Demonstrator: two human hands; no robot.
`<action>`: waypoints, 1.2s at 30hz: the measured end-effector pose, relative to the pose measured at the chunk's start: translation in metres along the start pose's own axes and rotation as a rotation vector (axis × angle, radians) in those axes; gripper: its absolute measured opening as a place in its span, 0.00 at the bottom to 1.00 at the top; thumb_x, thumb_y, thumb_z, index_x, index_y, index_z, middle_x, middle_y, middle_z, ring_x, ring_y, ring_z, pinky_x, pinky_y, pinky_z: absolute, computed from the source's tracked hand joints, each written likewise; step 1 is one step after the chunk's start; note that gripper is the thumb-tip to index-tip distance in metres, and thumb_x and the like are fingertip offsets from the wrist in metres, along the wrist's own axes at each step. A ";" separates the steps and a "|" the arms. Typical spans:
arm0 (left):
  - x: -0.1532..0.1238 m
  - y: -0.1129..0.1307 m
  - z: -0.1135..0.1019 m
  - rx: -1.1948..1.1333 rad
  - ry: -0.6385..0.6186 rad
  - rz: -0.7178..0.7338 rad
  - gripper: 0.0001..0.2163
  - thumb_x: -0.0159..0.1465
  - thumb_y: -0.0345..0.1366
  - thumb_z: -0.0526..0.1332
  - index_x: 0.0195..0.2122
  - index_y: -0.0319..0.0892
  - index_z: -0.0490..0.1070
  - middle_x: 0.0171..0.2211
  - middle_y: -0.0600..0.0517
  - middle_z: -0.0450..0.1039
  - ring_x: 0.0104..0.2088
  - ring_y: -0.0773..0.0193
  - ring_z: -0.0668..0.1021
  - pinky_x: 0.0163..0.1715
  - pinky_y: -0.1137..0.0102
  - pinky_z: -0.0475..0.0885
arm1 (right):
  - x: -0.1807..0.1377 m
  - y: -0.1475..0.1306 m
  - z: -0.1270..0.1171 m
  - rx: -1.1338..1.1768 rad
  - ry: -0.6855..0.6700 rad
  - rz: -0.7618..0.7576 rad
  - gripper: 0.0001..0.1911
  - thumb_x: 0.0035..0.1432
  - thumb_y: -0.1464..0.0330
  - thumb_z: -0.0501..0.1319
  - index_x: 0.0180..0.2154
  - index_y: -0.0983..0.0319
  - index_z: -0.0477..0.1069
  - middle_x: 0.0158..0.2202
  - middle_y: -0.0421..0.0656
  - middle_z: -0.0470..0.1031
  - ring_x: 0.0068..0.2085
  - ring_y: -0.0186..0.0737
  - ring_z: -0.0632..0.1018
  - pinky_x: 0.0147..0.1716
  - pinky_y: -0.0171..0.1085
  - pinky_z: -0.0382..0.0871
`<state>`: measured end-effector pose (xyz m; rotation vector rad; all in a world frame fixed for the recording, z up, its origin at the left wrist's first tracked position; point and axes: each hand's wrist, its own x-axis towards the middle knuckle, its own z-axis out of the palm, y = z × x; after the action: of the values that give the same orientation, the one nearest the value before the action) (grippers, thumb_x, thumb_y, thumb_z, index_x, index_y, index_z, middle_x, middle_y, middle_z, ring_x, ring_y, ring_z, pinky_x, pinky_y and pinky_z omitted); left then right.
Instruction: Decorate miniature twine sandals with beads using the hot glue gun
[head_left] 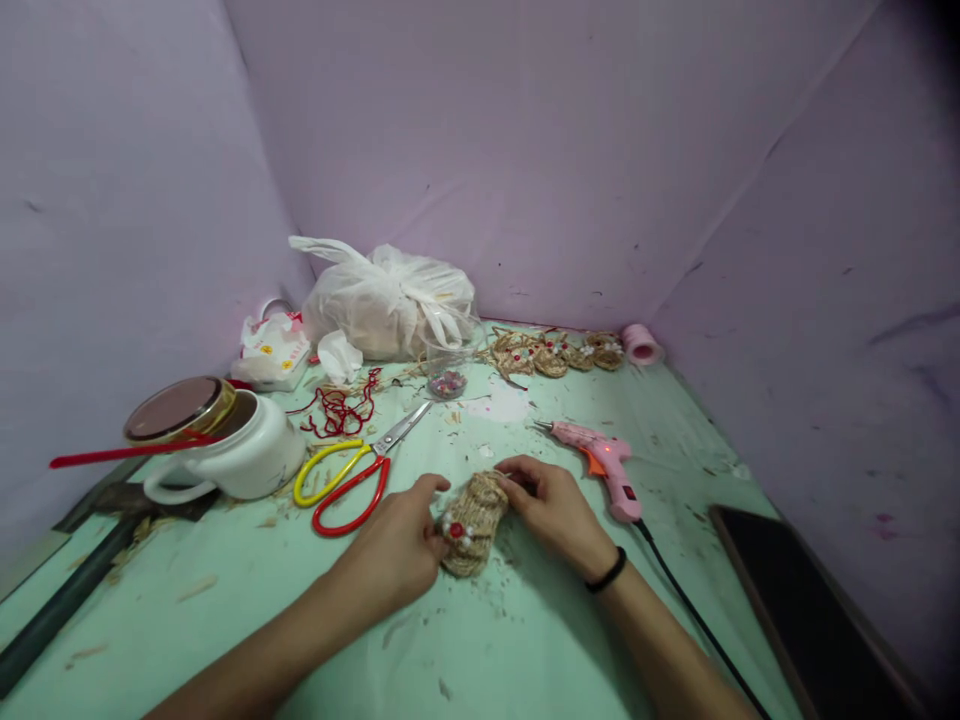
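A small woven straw slipper (481, 515) lies on the green tabletop between my hands, with a red bead and several white beads on its left side. My left hand (401, 545) grips the left edge near the beads, its index finger bent above it. At the far end, my right hand (551, 505), with a black band on the wrist, pinches the top right corner. To the left lie scissors (367, 470) with one yellow and one red handle. A pink glue gun (600, 460) rests on its side to the right, with a small light glowing.
At the back stand a knotted white plastic bag (397, 300), a clear cup of beads (448, 380), beaded straw pieces (555, 355) and a pink spool (641, 345). Red yarn (341, 408), a white mug (262, 450) and a hammer (82, 580) are left; a dark phone (802, 610) lies right.
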<state>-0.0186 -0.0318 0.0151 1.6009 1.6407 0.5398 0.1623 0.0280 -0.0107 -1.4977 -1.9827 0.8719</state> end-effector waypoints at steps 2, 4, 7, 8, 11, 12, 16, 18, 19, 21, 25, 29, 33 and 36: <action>0.007 -0.001 -0.002 -0.234 0.047 0.000 0.20 0.52 0.29 0.53 0.48 0.41 0.60 0.27 0.54 0.69 0.22 0.67 0.72 0.20 0.73 0.64 | -0.009 0.005 -0.014 -0.029 -0.046 0.061 0.10 0.51 0.66 0.57 0.26 0.62 0.75 0.19 0.42 0.75 0.21 0.38 0.73 0.20 0.34 0.63; 0.016 -0.004 -0.008 -0.337 0.176 0.028 0.20 0.53 0.30 0.53 0.48 0.39 0.59 0.36 0.48 0.69 0.28 0.66 0.75 0.24 0.72 0.69 | -0.019 0.010 -0.031 -0.059 -0.101 0.106 0.11 0.47 0.66 0.60 0.18 0.62 0.73 0.13 0.40 0.71 0.17 0.35 0.70 0.17 0.32 0.59; 0.027 -0.014 -0.014 -0.254 0.331 0.057 0.20 0.51 0.28 0.55 0.47 0.38 0.63 0.42 0.45 0.68 0.35 0.65 0.74 0.32 0.70 0.70 | -0.030 0.011 -0.052 -0.098 -0.154 0.148 0.09 0.44 0.67 0.62 0.16 0.63 0.73 0.12 0.40 0.70 0.15 0.32 0.67 0.16 0.32 0.56; 0.030 -0.018 -0.014 -0.234 0.324 0.047 0.18 0.50 0.28 0.55 0.44 0.37 0.64 0.39 0.46 0.69 0.31 0.66 0.74 0.30 0.70 0.69 | -0.031 0.010 -0.055 -0.109 -0.163 0.156 0.08 0.44 0.67 0.63 0.18 0.63 0.74 0.13 0.40 0.70 0.16 0.32 0.68 0.16 0.32 0.56; 0.030 -0.024 -0.008 -0.207 0.212 0.025 0.12 0.50 0.29 0.55 0.37 0.36 0.68 0.24 0.53 0.70 0.18 0.69 0.70 0.18 0.73 0.65 | -0.032 0.006 -0.052 -0.137 -0.179 0.168 0.07 0.44 0.65 0.63 0.23 0.62 0.76 0.17 0.40 0.72 0.19 0.33 0.69 0.18 0.31 0.57; 0.029 -0.024 -0.005 -0.196 0.178 0.030 0.10 0.50 0.30 0.56 0.35 0.37 0.69 0.21 0.55 0.68 0.16 0.69 0.69 0.17 0.74 0.63 | -0.031 0.005 -0.049 -0.149 -0.184 0.171 0.08 0.44 0.64 0.63 0.24 0.62 0.76 0.17 0.40 0.73 0.19 0.33 0.70 0.18 0.31 0.57; 0.028 -0.023 0.009 -0.123 0.145 0.073 0.09 0.48 0.35 0.60 0.30 0.38 0.72 0.19 0.55 0.69 0.20 0.68 0.70 0.19 0.74 0.62 | -0.026 0.003 -0.032 -0.219 -0.194 0.201 0.09 0.43 0.62 0.63 0.22 0.62 0.74 0.16 0.40 0.71 0.19 0.33 0.69 0.17 0.31 0.54; 0.029 -0.023 0.013 -0.084 0.149 0.081 0.08 0.48 0.35 0.61 0.29 0.38 0.72 0.20 0.55 0.70 0.21 0.67 0.70 0.20 0.74 0.62 | -0.025 0.003 -0.027 -0.260 -0.196 0.221 0.08 0.42 0.63 0.63 0.21 0.62 0.73 0.16 0.39 0.71 0.19 0.32 0.68 0.17 0.31 0.54; 0.030 -0.023 0.014 -0.064 0.148 0.081 0.08 0.48 0.35 0.60 0.29 0.38 0.72 0.20 0.54 0.71 0.22 0.67 0.70 0.20 0.74 0.62 | -0.024 0.003 -0.025 -0.281 -0.195 0.230 0.08 0.42 0.64 0.63 0.20 0.62 0.73 0.16 0.39 0.71 0.19 0.32 0.68 0.17 0.31 0.53; 0.031 -0.021 0.014 -0.017 0.143 0.080 0.07 0.48 0.33 0.60 0.28 0.39 0.72 0.21 0.54 0.71 0.22 0.67 0.71 0.21 0.74 0.61 | -0.024 0.002 -0.023 -0.326 -0.184 0.247 0.08 0.40 0.63 0.64 0.20 0.61 0.72 0.17 0.39 0.71 0.20 0.34 0.68 0.18 0.32 0.52; 0.026 -0.013 0.012 0.104 0.179 0.063 0.05 0.48 0.32 0.58 0.26 0.39 0.72 0.22 0.51 0.72 0.24 0.64 0.71 0.22 0.72 0.60 | -0.026 -0.003 -0.023 -0.403 -0.144 0.249 0.10 0.41 0.61 0.63 0.19 0.60 0.70 0.19 0.41 0.71 0.23 0.37 0.68 0.19 0.33 0.49; 0.019 -0.008 0.004 0.180 0.187 0.064 0.07 0.50 0.35 0.58 0.27 0.39 0.72 0.23 0.50 0.71 0.25 0.63 0.71 0.23 0.72 0.59 | -0.029 -0.004 -0.025 -0.409 -0.155 0.203 0.09 0.43 0.63 0.63 0.20 0.61 0.70 0.18 0.39 0.70 0.22 0.34 0.67 0.20 0.33 0.49; 0.019 -0.009 -0.001 0.190 0.101 0.082 0.08 0.49 0.38 0.60 0.28 0.41 0.72 0.24 0.52 0.72 0.26 0.63 0.72 0.24 0.73 0.61 | -0.030 -0.001 -0.026 -0.374 -0.186 0.171 0.10 0.44 0.61 0.62 0.20 0.61 0.70 0.17 0.37 0.69 0.20 0.32 0.67 0.19 0.32 0.50; 0.019 -0.009 0.002 0.217 0.141 0.052 0.16 0.48 0.38 0.61 0.39 0.40 0.69 0.31 0.48 0.72 0.32 0.59 0.73 0.27 0.70 0.62 | -0.031 0.000 -0.024 -0.369 -0.164 0.178 0.10 0.41 0.61 0.64 0.20 0.60 0.69 0.17 0.37 0.69 0.21 0.33 0.67 0.19 0.32 0.49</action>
<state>-0.0219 -0.0152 0.0028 1.8016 1.8173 0.5258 0.1875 0.0030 0.0047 -1.8841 -2.2490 0.7461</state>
